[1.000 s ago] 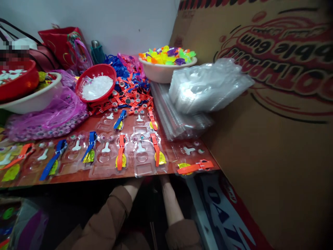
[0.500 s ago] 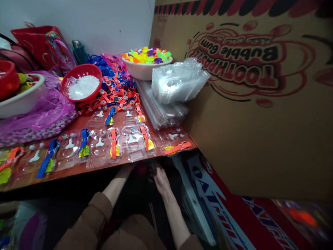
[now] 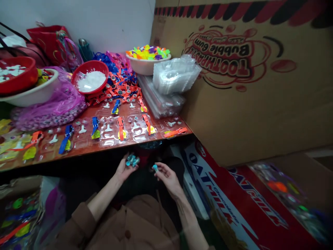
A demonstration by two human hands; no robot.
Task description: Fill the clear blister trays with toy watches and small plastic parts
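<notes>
My left hand (image 3: 123, 170) is palm up below the table edge, cupped around several small teal pieces (image 3: 133, 160). To its right, the fingertips of my right hand (image 3: 168, 177) pinch one small teal piece (image 3: 155, 167); its exact kind is too small to tell. Beyond both hands, clear plastic blister trays (image 3: 107, 141) lie in rows along the table (image 3: 88, 148). In them are toy watches with orange straps (image 3: 120, 128) or blue straps (image 3: 68, 139), white Y-shaped pieces (image 3: 108, 128) and yellow packets.
Behind the trays stand a red bowl (image 3: 75, 85) of white pieces, a heap of straps (image 3: 122, 91), a cream bowl (image 3: 147, 67) of colourful pieces and stacked clear blisters (image 3: 173, 78). A purple bag (image 3: 63, 107) lies left. Large cardboard box (image 3: 221, 114) and red carton (image 3: 249, 208) flank the right.
Both hands have come back from under the table toward my body. Teal pieces now show in both of them. The view has shifted a little, with more of the left side in sight.
</notes>
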